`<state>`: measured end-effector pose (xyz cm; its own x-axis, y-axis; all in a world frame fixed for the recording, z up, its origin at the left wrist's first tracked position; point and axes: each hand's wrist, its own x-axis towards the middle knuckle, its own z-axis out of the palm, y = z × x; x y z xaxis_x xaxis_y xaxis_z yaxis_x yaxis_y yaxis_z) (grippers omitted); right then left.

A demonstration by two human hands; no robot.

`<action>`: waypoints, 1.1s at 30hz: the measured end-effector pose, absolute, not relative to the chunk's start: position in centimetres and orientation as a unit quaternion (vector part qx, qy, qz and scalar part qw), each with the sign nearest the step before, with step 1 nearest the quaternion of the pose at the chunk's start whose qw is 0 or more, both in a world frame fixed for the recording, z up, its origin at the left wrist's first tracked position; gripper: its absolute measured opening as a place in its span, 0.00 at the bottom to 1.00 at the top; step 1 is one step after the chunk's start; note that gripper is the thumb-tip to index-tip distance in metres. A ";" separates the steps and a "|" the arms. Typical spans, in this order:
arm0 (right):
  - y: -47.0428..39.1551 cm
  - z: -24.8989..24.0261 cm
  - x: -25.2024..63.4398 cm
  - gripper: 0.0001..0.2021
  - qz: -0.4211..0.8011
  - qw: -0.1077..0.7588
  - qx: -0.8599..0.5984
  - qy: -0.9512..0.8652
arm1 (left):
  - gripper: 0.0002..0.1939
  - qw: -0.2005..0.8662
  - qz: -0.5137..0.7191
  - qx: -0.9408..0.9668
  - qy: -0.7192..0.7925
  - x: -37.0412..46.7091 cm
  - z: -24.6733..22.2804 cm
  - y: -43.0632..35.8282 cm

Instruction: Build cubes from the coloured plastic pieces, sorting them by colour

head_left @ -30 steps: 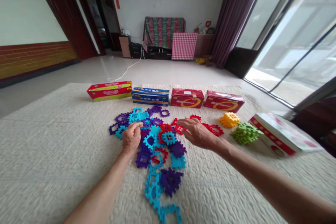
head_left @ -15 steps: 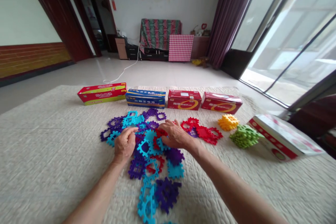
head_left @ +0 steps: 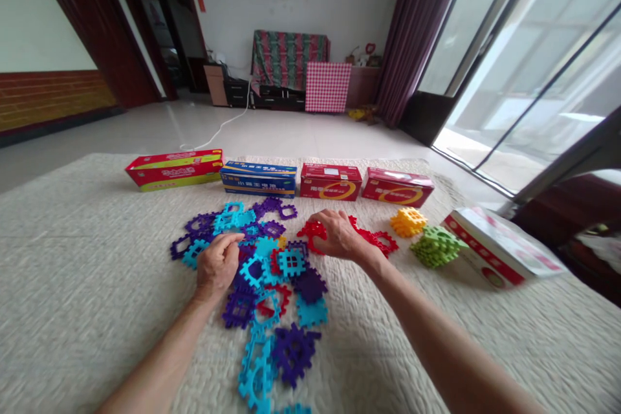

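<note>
Interlocking plastic building pieces with notched edges lie in a loose pile: purple pieces [head_left: 310,284], light blue pieces [head_left: 255,270] and red ones. My right hand [head_left: 334,234] is over the right side of the pile, its fingers curled round a red building piece [head_left: 312,230]. More red pieces [head_left: 385,242] lie just beyond and to the right of it. At the pile's left side is my left hand [head_left: 219,262], closed, above light blue and purple pieces. Whatever it may hold is hidden by its fingers.
Behind the pile stand a red and green box [head_left: 177,169], a blue box [head_left: 259,180] and two red boxes [head_left: 330,182]. To the right lie a yellow stack [head_left: 408,222], a green stack [head_left: 437,247] and a white box [head_left: 507,249]. A quilted mat [head_left: 107,291] lies under everything.
My right hand has moved right, away from the pile's middle, with a red piece under its fingers. My left hand keeps its closed shape. The view has turned slightly right.
</note>
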<state>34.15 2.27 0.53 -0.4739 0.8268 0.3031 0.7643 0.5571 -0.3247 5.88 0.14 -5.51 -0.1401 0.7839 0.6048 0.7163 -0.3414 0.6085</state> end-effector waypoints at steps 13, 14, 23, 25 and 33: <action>1.5 -0.1 33.1 0.23 0.072 0.100 -0.417 -0.901 | 0.14 0.012 0.469 0.664 0.582 5.2 -6.2 0.3; 1.5 -0.2 33.1 0.21 0.073 0.103 -0.418 -0.900 | 0.13 0.010 0.466 0.664 0.585 5.1 -6.3 0.3; 2.0 -1.6 34.4 0.11 -0.007 0.144 -0.462 -0.875 | 0.13 0.004 0.471 0.667 0.577 5.4 -5.9 0.1; 2.0 -1.7 35.1 0.10 -0.012 0.151 -0.463 -0.873 | 0.13 0.004 0.470 0.668 0.576 5.6 -5.7 0.1; 1.3 -1.7 36.1 0.09 -0.010 0.212 -0.480 -0.851 | 0.14 0.012 0.471 0.668 0.577 6.0 -5.5 0.1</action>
